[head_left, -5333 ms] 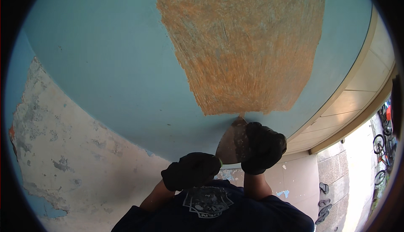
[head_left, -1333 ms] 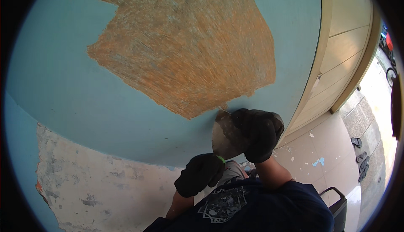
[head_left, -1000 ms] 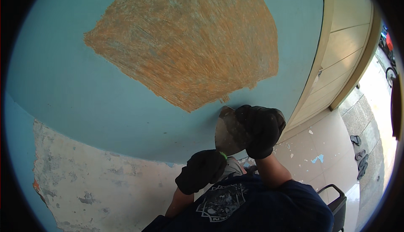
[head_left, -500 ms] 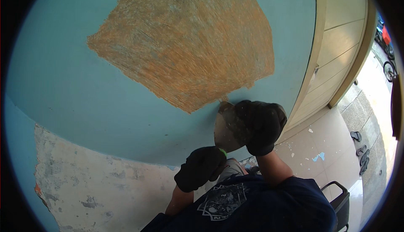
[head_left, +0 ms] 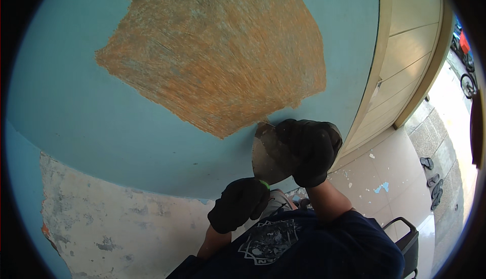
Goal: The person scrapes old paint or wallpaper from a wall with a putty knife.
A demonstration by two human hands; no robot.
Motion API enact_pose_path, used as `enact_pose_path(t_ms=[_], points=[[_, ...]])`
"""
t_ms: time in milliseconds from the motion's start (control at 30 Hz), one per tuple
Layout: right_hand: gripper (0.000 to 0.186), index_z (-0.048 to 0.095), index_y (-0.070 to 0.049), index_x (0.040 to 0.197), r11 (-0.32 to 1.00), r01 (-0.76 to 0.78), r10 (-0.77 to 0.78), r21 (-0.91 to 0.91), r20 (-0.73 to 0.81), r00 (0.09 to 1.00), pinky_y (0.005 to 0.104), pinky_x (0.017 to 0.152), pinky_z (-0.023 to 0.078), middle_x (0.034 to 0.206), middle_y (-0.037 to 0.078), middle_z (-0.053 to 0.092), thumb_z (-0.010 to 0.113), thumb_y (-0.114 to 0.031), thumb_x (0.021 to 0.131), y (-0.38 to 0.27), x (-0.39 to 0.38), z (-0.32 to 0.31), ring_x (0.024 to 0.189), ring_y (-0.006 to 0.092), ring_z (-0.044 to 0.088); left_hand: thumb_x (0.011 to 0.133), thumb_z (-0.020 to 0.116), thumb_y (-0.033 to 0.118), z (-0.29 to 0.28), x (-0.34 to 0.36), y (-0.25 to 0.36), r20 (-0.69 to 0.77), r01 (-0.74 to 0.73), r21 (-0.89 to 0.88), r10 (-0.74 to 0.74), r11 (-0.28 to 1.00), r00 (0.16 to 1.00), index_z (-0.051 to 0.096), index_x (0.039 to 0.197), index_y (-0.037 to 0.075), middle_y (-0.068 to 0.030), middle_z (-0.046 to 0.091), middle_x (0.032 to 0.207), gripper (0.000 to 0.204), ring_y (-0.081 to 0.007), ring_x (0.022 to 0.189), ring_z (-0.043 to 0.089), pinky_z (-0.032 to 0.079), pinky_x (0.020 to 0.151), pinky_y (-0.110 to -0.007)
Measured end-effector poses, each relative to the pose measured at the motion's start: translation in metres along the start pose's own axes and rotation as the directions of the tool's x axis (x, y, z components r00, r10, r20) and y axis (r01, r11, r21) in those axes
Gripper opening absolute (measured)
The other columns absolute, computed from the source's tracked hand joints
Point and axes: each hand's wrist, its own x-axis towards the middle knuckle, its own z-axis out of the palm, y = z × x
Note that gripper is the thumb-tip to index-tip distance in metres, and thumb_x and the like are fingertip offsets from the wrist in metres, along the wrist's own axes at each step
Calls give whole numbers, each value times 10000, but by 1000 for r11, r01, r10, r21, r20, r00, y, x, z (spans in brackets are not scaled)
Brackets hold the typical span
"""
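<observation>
A broad metal scraper (head_left: 268, 155) lies against the blue painted wall (head_left: 177, 155), its upper corner at the lower edge of a large, rough orange-brown bare patch (head_left: 217, 61). My right hand (head_left: 315, 152), in a black glove, is closed around the right side of the blade. Lower and to the left, my left hand (head_left: 239, 204), also in a black glove, is closed at the scraper's lower end. A bit of green shows beside its fingers, seemingly part of the handle, most of which the glove hides.
Right of the wall stands a cream panelled door (head_left: 407, 51). Paint flakes (head_left: 382, 187) lie on the tiled floor, with a black chair (head_left: 407, 243) at lower right. Several dark sandals (head_left: 436, 193) sit outside. Below left is a whitish, patchy surface (head_left: 116, 218).
The view has shifted slightly, so the patch sits a little farther left. Both hands and the scraper appear slightly farther left too, with the same grip.
</observation>
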Motion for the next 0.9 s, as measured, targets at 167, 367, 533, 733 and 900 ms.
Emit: enact_pose_path(t_ms=[167, 367, 533, 733, 900], points=[[374, 460, 2, 594, 998, -57, 60, 31, -80, 995, 382, 572, 421, 579, 103, 483, 392, -69, 955, 2, 0, 0, 538, 225, 454, 1026, 441, 288, 4, 5, 4, -109, -259, 268, 296, 928, 949, 525, 1041, -17, -29, 446, 663, 316, -103, 479, 394, 338, 444, -255], [390, 471, -7, 583, 998, -43, 44, -45, 9, 999, 379, 599, 457, 575, 99, 494, 391, -82, 957, 0, 0, 0, 541, 214, 482, 1039, 423, 291, -1, 9, 34, -28, -160, 28, 161, 987, 987, 557, 924, -3, -24, 434, 608, 343, -104, 461, 397, 318, 430, -242], [387, 489, 0, 583, 989, -66, 69, -130, 18, 997, 378, 624, 489, 576, 100, 510, 396, -87, 948, -5, 13, -1, 548, 213, 505, 1029, 439, 352, -3, 17, 36, 22, -31, -412, 43, 911, 999, 585, 964, 5, -32, 430, 596, 382, -107, 457, 398, 317, 427, -249], [398, 495, 4, 578, 994, -77, 77, -73, 0, 997, 374, 638, 501, 573, 105, 513, 409, -105, 951, -2, 2, -5, 548, 216, 512, 1019, 445, 364, 7, 5, -7, -80, -286, -157, 277, 945, 958, 543, 1236, 8, -38, 463, 694, 428, -118, 483, 404, 339, 445, -263], [395, 467, -6, 572, 995, -99, 99, -7, -27, 995, 371, 596, 459, 560, 98, 490, 417, -99, 952, -1, 2, -1, 521, 213, 471, 1005, 443, 411, 11, -6, 3, -84, -6, -121, -4, 993, 996, 554, 1187, 13, -28, 461, 709, 452, -126, 490, 406, 342, 452, -259]])
